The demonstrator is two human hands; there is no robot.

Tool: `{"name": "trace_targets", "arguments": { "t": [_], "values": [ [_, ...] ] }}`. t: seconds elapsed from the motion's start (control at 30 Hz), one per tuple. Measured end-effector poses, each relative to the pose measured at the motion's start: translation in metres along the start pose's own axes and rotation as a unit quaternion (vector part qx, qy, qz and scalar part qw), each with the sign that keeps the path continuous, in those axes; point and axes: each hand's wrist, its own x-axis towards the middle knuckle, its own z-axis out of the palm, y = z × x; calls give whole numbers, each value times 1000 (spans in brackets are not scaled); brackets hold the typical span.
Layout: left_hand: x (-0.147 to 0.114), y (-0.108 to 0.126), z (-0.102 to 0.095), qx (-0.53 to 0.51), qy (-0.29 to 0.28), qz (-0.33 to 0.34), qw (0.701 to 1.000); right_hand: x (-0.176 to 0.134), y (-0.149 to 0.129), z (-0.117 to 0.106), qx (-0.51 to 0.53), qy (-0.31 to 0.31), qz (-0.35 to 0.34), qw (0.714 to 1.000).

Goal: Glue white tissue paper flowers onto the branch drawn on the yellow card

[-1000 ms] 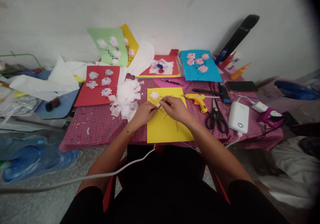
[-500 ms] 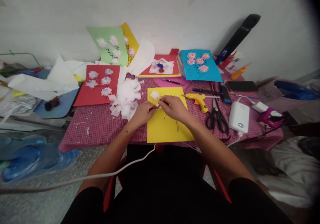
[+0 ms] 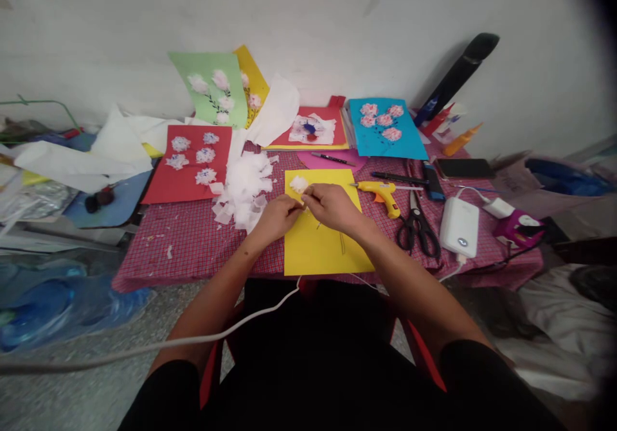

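Note:
A yellow sheet of paper [image 3: 318,251] lies flat on the table in front of me, with a fluffy white tissue flower [image 3: 299,184] near its upper left corner. Over the upper part of the sheet, my left hand [image 3: 281,214] and my right hand [image 3: 330,205] meet with fingertips pinched together. What they pinch is too small and too covered to make out. Just left of the sheet spreads a pile of white tissue pieces [image 3: 243,187]. To the right of the sheet lies a yellow hot glue gun [image 3: 383,193], its nozzle pointing at the paper.
Black scissors [image 3: 418,232], a white power bank [image 3: 460,228] and a dark phone [image 3: 465,168] lie to the right. Flower pictures on red [image 3: 193,184], green [image 3: 205,71] and blue paper [image 3: 409,132] stand or lie around the back. A white cable [image 3: 231,329] crosses above my lap.
My hands stay pinched over the yellow sheet; the right fingers have shifted very slightly left and the fingertips are closer together. The camera view has moved a little; the table things lie unchanged.

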Motion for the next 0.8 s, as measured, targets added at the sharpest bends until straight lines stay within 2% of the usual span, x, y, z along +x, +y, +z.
{"name": "trace_targets", "arguments": {
  "t": [0.8],
  "values": [
    [-2,-2,1,52,-17,1,999,0,1,0,27,16,7,999]
  ]
}}
